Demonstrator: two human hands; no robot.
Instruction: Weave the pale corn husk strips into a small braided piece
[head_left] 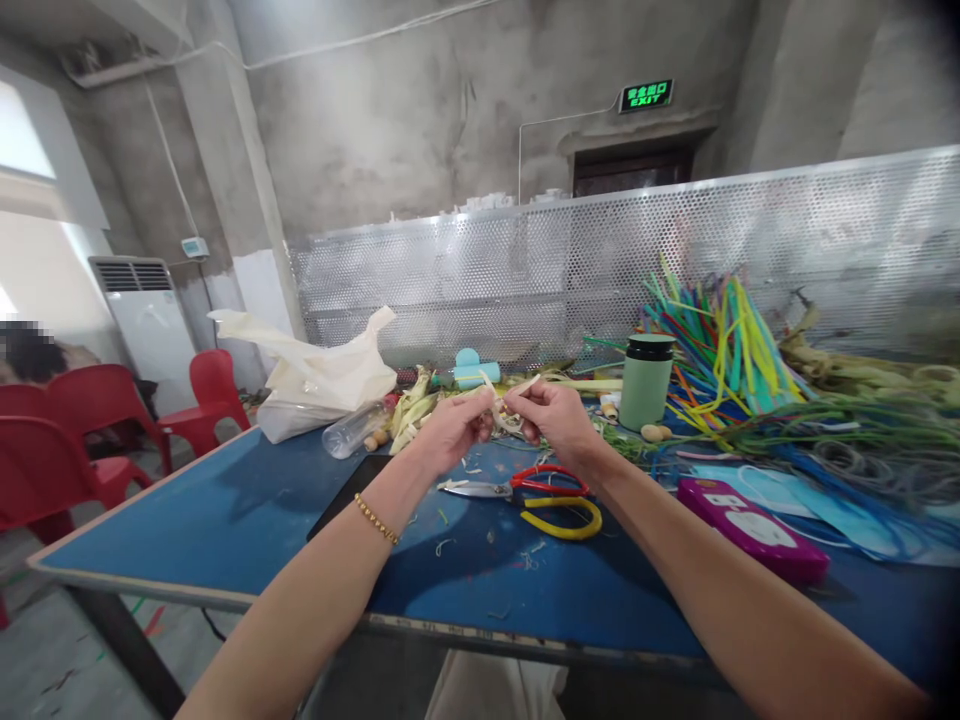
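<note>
My left hand (456,430) and my right hand (553,410) meet above the middle of the table, fingertips nearly touching. Both pinch a thin pale strip (487,381) that looks like corn husk; its ends poke up above the fingers and part of it hangs between them. Just below the hands, scissors (517,488) with one red and one yellow handle lie on the blue table (225,530), blades pointing left. Small pale scraps are scattered around them. Behind my left hand is a heap of pale green husks (414,405).
A white plastic bag (322,375) and a clear bottle (356,430) stand left. On the right are a green canister (646,382), colourful pipe cleaners (735,345), a purple case (750,530) and blue masks (795,495). Red chairs (112,410) stand beyond the table's left edge, near a person.
</note>
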